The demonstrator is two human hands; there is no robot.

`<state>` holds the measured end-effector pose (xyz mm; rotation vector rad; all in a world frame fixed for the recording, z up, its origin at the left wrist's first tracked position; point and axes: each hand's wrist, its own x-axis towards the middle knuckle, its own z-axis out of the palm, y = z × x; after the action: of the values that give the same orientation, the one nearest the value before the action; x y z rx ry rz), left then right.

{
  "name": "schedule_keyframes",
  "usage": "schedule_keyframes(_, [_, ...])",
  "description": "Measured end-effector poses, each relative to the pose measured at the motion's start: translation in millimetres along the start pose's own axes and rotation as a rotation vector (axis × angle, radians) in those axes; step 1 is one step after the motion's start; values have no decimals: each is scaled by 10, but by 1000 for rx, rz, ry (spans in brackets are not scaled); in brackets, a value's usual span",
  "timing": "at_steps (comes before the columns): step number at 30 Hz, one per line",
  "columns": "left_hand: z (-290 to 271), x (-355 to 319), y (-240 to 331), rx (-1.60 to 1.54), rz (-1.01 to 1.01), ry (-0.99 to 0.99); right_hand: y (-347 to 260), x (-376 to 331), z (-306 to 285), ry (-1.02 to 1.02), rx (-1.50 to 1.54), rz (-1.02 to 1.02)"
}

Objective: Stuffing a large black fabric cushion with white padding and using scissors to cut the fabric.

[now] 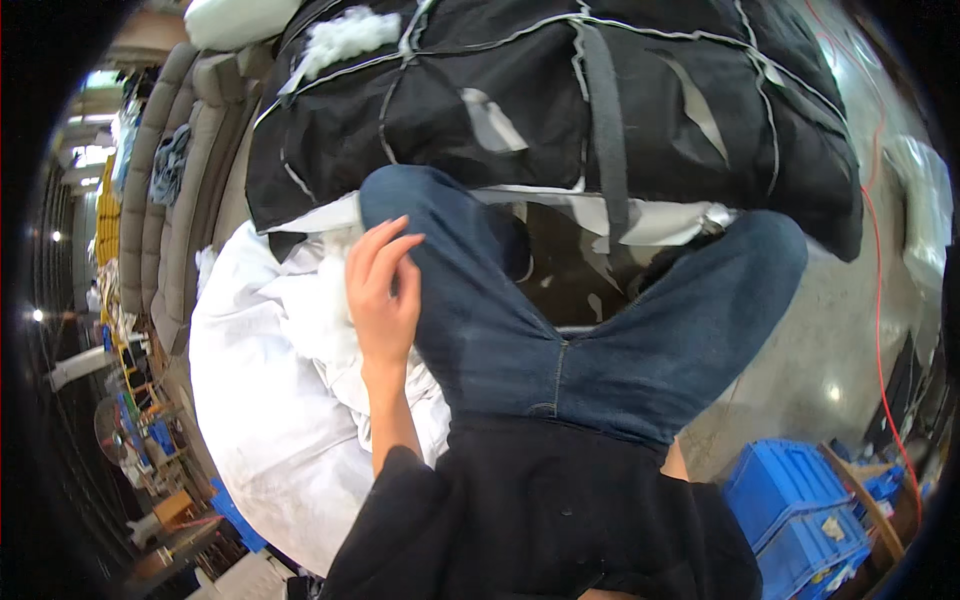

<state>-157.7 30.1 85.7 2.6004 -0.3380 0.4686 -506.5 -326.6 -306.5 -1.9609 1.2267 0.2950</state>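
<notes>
L hand (pixel 382 290) open, resting on white fabric (pixel 300 300) beside knee.

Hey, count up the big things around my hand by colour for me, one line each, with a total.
White: 1, the white fabric cover under the left hand
Black: 1, the large black fabric bag
Blue: 2, stacked blue plastic crates
Total: 4

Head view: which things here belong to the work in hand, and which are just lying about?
In the work:
- left hand, fingers spread, resting on the white fabric cover
- white stuffing at the opening of the large black bag

Lying about:
- blue crates
- beige cushions
- red cable

The right hand is out of view.
</notes>
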Motion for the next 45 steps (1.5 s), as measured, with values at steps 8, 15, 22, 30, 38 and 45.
schedule_keyframes(8, [44, -1051, -1363, -112, -681, 139, -943, 223, 142, -23, 108, -94])
schedule_keyframes(15, [174, 1414, -2020, 108, -95, 337, -1772, 556, 141, 95, 252, -108])
schedule_keyframes(22, [529, 3644, -3314, 386, -229, -137, -2376, 809, 6, 148, 393, -135])
schedule_keyframes(30, [1424, 2719, -2900, 510, -244, -76, -1853, 835, -1211, 259, 394, -109])
schedule_keyframes(38, [724, 1337, -2522, -93, -77, 150, -2682, 882, -2360, 291, 391, -494])
schedule_keyframes(45, [-163, 1084, -950, -228, 227, 125, -5750, -533, -1769, 89, 77, -1176])
